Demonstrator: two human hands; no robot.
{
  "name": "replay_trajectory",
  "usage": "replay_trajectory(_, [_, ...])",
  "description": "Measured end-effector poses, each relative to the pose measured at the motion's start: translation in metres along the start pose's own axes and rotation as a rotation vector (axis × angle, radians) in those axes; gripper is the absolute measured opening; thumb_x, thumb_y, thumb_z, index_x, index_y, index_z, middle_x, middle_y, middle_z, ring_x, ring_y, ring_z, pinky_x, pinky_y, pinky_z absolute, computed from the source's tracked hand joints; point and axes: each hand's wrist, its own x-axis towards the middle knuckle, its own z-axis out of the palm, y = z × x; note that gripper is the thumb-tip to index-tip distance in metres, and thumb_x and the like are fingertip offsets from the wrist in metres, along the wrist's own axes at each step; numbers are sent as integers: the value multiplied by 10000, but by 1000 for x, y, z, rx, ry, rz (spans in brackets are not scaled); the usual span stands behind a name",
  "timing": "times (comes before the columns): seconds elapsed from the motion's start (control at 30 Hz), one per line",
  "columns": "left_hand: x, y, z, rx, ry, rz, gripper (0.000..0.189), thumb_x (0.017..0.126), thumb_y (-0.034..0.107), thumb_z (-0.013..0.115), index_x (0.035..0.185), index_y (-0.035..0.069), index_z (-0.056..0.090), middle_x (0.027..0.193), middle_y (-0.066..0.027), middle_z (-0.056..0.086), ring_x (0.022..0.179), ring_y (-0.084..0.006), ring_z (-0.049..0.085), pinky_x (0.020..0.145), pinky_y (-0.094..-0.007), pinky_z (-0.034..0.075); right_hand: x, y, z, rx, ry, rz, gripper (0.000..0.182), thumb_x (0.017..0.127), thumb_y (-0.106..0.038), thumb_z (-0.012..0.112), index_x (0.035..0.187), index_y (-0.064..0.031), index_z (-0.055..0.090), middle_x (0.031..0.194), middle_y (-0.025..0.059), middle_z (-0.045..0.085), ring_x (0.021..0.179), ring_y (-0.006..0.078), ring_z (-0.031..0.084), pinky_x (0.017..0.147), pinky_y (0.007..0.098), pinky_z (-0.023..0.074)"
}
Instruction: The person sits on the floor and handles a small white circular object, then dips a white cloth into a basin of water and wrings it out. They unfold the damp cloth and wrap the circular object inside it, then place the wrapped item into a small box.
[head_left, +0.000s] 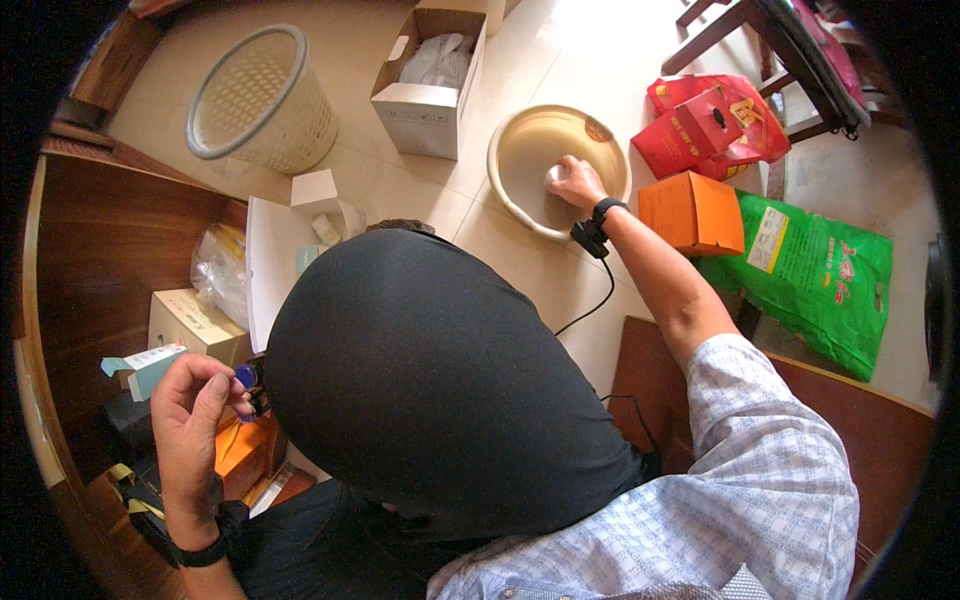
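Note:
My right hand (581, 186) reaches into a cream basin (495, 161) on the floor. Its fingers grip a small whitish round object (556, 177), too small to name exactly. At the left, my left hand (191, 420) is raised with thumb and forefinger pinched together. Between and behind those fingers shows a small blue round object (245, 376), partly hidden. Black cloth over a rounded form (420, 352) fills the middle and hides what lies beneath. Beside the left hand are an opened pale-blue carton (154, 367) and an orange box (244, 457).
A perforated plastic basket (315, 124) and a cardboard box (416, 124) with plastic-wrapped contents stand beyond. An open white box (262, 262) holds a small bottle (325, 229). Right of the basin lie red bags (686, 135), an orange carton (690, 214) and a green bag (817, 277).

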Motion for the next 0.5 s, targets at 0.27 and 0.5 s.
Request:
replay_trajectory(0.27, [0,1,1,-18,-4,2,92,967,122,576,950,32,574,828,-48,614,723,-112,595,698,-246,513,7,11,7,-55,9,3,513,721,-240,710,1189,-52,619,1097,242,657,1063,377,624,940,424,494])
replay_trajectory(0.5, [-2,2,1,-11,4,-19,84,970,119,570,950,38,576,831,-44,609,725,-108,594,699,-242,514,0,-2,-1,-93,-58,9,515,740,-204,687,1233,-88,592,1150,253,614,1103,393,599,958,437,485])
